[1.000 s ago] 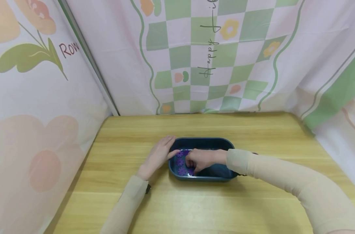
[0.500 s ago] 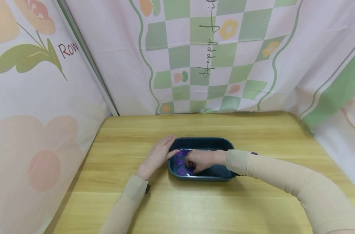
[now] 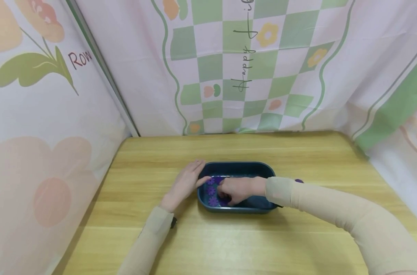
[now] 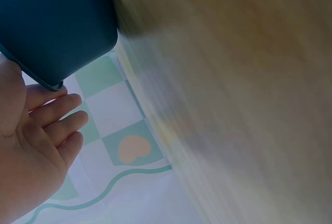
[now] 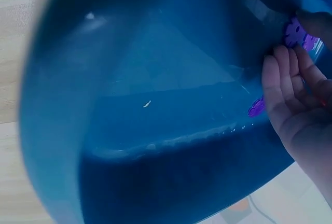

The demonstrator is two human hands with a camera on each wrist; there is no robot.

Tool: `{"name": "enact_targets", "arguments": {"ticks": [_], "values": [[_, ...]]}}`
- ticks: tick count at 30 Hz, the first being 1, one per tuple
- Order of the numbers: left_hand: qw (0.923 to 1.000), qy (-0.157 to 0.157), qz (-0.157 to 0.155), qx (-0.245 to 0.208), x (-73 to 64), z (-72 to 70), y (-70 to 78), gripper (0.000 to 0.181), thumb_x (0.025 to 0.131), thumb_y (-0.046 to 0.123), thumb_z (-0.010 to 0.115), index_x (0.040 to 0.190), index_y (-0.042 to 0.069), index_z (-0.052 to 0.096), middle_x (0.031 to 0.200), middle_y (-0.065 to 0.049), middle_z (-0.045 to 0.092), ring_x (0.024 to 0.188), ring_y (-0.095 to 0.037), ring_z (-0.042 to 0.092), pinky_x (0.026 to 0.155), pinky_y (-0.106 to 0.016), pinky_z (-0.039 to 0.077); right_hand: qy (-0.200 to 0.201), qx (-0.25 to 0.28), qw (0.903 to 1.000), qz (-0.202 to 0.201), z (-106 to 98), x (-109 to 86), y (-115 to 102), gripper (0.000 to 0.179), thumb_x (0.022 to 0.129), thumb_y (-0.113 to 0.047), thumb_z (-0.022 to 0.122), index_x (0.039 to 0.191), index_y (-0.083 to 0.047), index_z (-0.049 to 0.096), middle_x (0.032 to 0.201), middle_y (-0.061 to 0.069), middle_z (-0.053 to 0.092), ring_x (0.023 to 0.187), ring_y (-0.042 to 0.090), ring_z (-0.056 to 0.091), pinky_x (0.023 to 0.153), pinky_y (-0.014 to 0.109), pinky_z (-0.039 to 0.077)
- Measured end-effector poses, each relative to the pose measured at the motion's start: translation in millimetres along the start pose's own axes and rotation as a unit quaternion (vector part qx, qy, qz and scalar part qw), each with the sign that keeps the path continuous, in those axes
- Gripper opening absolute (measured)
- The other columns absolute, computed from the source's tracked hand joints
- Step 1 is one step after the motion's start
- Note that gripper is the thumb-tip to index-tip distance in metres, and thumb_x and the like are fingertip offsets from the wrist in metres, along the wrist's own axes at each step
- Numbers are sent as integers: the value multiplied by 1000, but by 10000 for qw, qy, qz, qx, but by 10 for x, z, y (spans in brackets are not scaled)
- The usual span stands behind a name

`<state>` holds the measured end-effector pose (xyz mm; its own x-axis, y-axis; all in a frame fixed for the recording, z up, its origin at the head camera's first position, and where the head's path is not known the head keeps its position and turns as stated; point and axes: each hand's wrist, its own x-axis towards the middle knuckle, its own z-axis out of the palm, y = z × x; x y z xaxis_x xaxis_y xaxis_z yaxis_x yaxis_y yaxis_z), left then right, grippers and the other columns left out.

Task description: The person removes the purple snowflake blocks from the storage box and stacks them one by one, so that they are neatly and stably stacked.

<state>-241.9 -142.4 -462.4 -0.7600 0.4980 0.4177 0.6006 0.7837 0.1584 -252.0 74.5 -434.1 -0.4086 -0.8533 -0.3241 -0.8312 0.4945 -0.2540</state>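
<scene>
A dark blue oblong tub (image 3: 239,211) stands on the table. Along the left part of its floor lie several purple snowflake discs (image 3: 213,201), flat toothed rounds. My left hand (image 3: 187,181) rests at the tub's left end, thumb over the rim and relaxed fingers along the outside; the left wrist view shows the fingertips by the rim's corner. My right hand (image 3: 236,188) reaches inside with bent fingers. In the right wrist view its thumb and fingertips meet at a purple disc (image 5: 294,31); another purple disc (image 5: 256,107) shows beside the fingers. A small orange-red bit appears behind the fingers.
The wooden table (image 3: 201,244) extends all round the tub. A small purple piece (image 3: 299,180) peeks out behind the right sleeve. Patterned curtains (image 3: 249,76) hang at the back and both sides. A tiny pale scrap (image 5: 147,103) lies on the tub's floor.
My right hand shifts only very slightly at the same spot among the discs. The left hand and the tub keep their places.
</scene>
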Motion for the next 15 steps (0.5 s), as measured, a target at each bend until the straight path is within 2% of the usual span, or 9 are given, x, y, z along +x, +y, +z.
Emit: {"name": "enact_targets", "arguments": {"ticks": [9, 15], "values": [[9999, -140, -41, -36, 7, -2, -7, 60, 96, 39, 63, 136, -5, 56, 139, -22, 59, 130, -38, 56, 112, -48, 47, -62, -522, 9986, -84, 2, 0, -9, 27, 86, -29, 78, 105, -13, 69, 96, -3, 69, 79, 2, 58, 74, 16, 55], [9999, -95, -35, -74, 3, 13, -14, 59, 95, 37, 64, 135, -6, 56, 139, -23, 59, 130, -39, 56, 111, -48, 47, -85, -422, 9991, -14, -51, -23, 28, 28, 86, -31, 78, 105, -13, 68, 98, -2, 69, 80, 1, 58, 76, 15, 55]]}}
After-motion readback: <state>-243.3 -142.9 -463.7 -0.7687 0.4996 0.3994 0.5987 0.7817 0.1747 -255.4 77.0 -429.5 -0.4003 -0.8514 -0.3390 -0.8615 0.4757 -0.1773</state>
